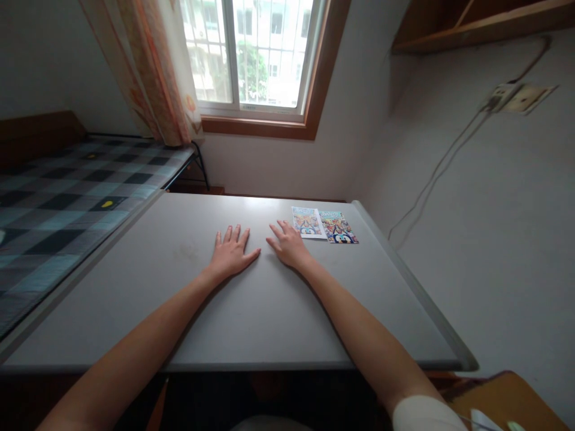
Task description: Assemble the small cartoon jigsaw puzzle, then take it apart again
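My left hand (230,252) and right hand (288,244) lie spread and empty on the table (251,317). Beside my right fingers, the pale card (308,222) partly hides the darker card (339,227); their small print is unreadable.

No words can be read here, because the big letters across the top of the pale card (308,222) and the bright card (339,227) are too blurry, and the tiny marks on the bed (58,209) are too small.
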A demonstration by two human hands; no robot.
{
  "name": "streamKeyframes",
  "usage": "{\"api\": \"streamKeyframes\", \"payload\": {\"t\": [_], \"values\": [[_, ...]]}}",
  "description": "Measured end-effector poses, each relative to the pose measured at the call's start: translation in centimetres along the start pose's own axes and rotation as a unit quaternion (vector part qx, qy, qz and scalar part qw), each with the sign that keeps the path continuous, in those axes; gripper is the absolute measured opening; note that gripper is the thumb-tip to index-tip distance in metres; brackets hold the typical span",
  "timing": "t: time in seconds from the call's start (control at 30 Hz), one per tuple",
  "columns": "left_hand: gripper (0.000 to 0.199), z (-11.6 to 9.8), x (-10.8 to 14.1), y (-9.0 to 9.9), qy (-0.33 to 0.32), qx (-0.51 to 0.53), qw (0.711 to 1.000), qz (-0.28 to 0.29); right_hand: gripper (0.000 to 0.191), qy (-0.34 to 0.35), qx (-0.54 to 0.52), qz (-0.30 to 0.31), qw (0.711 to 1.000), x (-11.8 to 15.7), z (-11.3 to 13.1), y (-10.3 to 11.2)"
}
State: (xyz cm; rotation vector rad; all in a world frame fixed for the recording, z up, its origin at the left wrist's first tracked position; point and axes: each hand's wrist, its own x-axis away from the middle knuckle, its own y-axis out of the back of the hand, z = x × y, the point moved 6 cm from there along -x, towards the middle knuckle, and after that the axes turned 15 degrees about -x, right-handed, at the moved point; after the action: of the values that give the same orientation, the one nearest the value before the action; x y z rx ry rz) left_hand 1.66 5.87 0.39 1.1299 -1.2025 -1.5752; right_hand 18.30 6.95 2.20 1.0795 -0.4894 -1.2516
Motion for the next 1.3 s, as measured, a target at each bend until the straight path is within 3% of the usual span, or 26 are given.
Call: {"api": "streamKeyframes", "payload": {"t": [0.13,0.33,1.3], "values": [[0.073,-0.1,-0.1,-0.3,-0.012,-0.004,1.0,0.014,0.063,-0.005,0.008,0.049,0.999,0.3,0.5,-1.4],[0.072,-0.1,-0.1,-0.3,-0.01,-0.002,1.0,0.017,0.066,-0.024,0.016,0.083,0.996,0.4,0.1,-1.6],[0.072,-0.2,0.0,-0.2,-0.011,-0.041,0.999,0.025,0.064,-0.024,0.013,0.08,0.996,0.2,0.0,-1.8]]}}
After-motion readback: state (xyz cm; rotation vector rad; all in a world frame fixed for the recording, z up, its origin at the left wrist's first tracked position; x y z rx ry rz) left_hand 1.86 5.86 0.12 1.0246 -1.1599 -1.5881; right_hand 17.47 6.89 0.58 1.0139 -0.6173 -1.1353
